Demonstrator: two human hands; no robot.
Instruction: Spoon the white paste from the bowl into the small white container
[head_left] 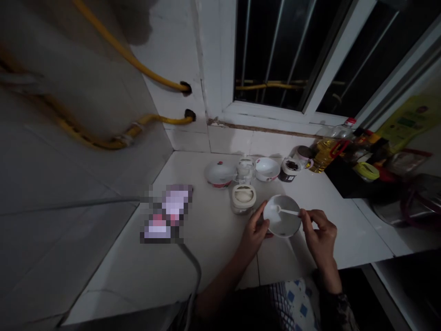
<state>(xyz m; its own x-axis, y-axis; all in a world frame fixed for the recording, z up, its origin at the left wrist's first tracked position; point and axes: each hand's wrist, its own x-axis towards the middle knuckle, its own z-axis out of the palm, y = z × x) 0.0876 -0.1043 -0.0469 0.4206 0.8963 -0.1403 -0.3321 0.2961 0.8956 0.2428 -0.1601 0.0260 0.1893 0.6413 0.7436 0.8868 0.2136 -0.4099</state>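
A white bowl [287, 226] is gripped at its left rim by my left hand [254, 234], thumb over the edge and fingers around the outside. In my right hand [319, 234] the handle of a small white spoon [289, 212] is pinched. The spoon's head rests inside the bowl, which looks white within; whether it holds anything I cannot tell. Just behind my left hand stands a squarish jar [243, 197] with a pale lid, whitish matter showing through its top.
Behind are two bowls [220, 174] [268, 169], a clear jar [245, 170] and a dark-filled jar [290, 169]. An oil bottle [325, 154] stands by a black box [347, 177] of condiments. A pixelated device [168, 214] with a grey cable [193, 259] lies left; yellow pipes [134, 64] run along the wall.
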